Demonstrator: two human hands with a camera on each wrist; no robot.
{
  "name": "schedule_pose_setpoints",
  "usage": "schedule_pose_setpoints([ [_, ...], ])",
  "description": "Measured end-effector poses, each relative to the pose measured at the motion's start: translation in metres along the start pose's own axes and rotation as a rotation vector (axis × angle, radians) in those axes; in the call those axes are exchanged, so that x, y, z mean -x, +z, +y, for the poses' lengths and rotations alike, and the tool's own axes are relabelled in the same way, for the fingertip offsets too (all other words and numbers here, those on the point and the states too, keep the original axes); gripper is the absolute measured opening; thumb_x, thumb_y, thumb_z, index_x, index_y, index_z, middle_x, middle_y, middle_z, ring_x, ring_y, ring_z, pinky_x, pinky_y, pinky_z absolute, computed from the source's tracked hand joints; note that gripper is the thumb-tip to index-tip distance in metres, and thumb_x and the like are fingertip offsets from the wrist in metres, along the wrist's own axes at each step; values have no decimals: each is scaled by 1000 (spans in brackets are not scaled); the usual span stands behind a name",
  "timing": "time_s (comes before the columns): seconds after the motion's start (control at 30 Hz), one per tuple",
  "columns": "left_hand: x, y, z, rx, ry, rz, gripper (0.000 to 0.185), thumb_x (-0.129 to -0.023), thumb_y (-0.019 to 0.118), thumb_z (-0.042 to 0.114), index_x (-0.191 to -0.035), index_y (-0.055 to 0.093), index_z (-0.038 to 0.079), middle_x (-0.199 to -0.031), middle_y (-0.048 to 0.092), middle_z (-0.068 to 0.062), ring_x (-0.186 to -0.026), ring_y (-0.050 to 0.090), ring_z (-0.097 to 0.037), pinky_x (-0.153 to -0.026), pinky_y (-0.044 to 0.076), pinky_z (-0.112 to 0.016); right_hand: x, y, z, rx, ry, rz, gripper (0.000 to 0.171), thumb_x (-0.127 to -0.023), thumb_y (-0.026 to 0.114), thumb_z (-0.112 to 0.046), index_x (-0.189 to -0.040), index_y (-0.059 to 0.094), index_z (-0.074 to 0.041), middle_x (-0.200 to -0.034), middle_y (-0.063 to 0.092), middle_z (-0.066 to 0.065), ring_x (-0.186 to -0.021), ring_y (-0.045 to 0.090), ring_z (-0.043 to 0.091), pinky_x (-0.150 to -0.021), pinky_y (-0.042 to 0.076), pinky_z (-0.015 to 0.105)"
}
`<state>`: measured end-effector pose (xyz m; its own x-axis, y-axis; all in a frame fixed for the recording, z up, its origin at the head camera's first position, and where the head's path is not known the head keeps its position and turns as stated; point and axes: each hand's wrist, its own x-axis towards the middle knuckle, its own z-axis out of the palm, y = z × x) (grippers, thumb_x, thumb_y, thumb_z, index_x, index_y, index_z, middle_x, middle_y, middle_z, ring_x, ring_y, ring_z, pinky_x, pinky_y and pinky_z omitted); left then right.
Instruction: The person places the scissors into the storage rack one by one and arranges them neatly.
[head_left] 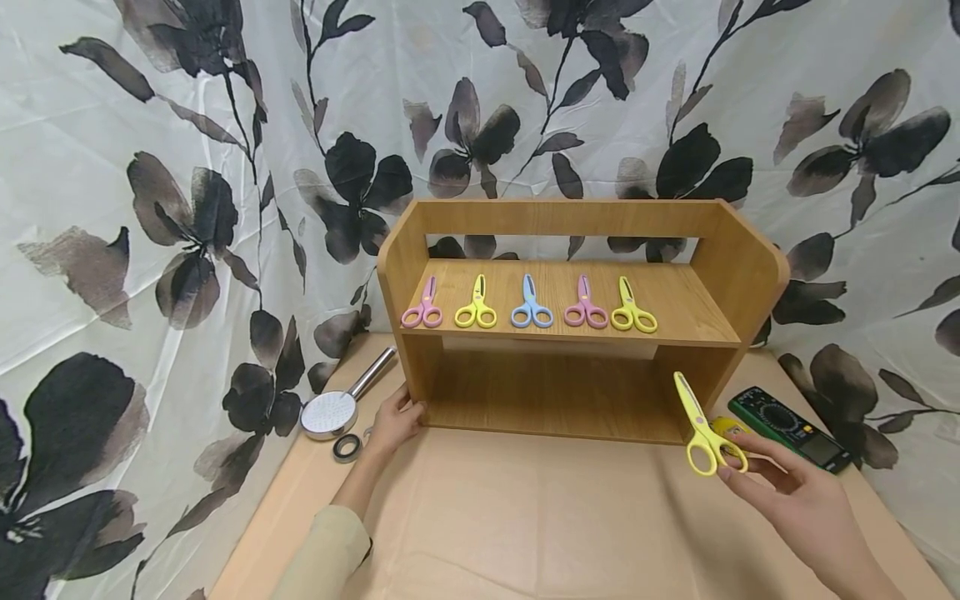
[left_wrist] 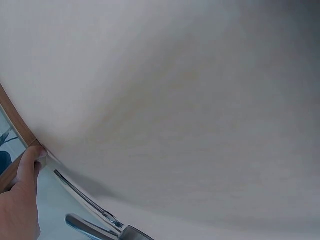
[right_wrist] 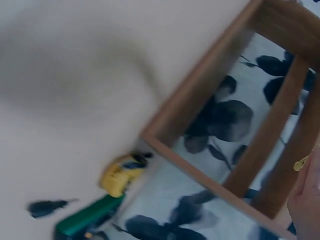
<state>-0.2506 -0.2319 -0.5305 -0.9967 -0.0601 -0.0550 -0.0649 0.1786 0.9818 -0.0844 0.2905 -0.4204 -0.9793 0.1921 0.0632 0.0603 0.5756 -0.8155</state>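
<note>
Five scissors [head_left: 532, 303] shelved; right hand [head_left: 780, 487] holds a sixth [head_left: 702, 429].

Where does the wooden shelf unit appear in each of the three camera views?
Head: the wooden shelf unit stands centre frame, five scissors on its upper shelf.
Left wrist: only its brown edge shows at the far left, under the left hand's thumb.
Right wrist: its frame crosses the right half, blurred.
Shared landmark: the floral curtain, seen through the frame in the right wrist view.

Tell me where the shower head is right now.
In the head view the shower head lies on the table left of the wooden shelf, beside the left hand and a tape roll.
</note>
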Motion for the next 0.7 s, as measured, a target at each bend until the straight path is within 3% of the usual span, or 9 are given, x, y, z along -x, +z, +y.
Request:
schedule_pose_setpoints([
  [0.17, 0, -1, 0, 6, 7, -7, 68, -100, 60, 7, -163, 34, 9, -162, 40, -26, -95, 66, -31, -71, 58, -32, -7, -9, -25, -56, -139, 40, 53, -93, 80, -26, -142, 63, -12, -116, 65, -32, -95, 63, -10, -71, 56, 13],
  [0.27, 0, -2, -1, 8, 15, -4, 68, -100, 61, 8, -162, 35, 9, -162, 40, -28, -92, 66, -30, -70, 59, -33, -16, -13, -38, -102, -178, 53, 51, -92, 80, -20, -140, 64, -11, -108, 69, -29, -90, 66, -11, -70, 55, 12],
  [0.4, 0, -1, -4, 8, 25, -3, 68, -99, 62, 8, -162, 36, 8, -160, 42, -28, -83, 66, -28, -68, 59, -32, -32, -16, -53, -28, -175, 104, 51, -93, 79, -29, -139, 64, -12, -108, 62, -27, -88, 60, -13, -66, 51, 10],
  [0.57, -1, 0, -5, 23, 18, -5, 70, -98, 63, 8, -162, 35, 8, -160, 42, -28, -79, 65, -26, -65, 57, -30, -59, -19, -69, 54, -189, 90, 52, -99, 71, -34, -141, 60, -6, -131, 57, 2, -92, 55, -12, -68, 52, 7],
  [0.7, -1, -1, -4, 17, 16, -3, 69, -99, 62, 8, -163, 35, 10, -161, 41, -27, -87, 66, -28, -68, 58, -30, -80, -18, -81, 106, -185, 54, 54, -102, 64, -34, -144, 56, 0, -136, 57, 24, -107, 62, 18, -65, 51, 10],
])
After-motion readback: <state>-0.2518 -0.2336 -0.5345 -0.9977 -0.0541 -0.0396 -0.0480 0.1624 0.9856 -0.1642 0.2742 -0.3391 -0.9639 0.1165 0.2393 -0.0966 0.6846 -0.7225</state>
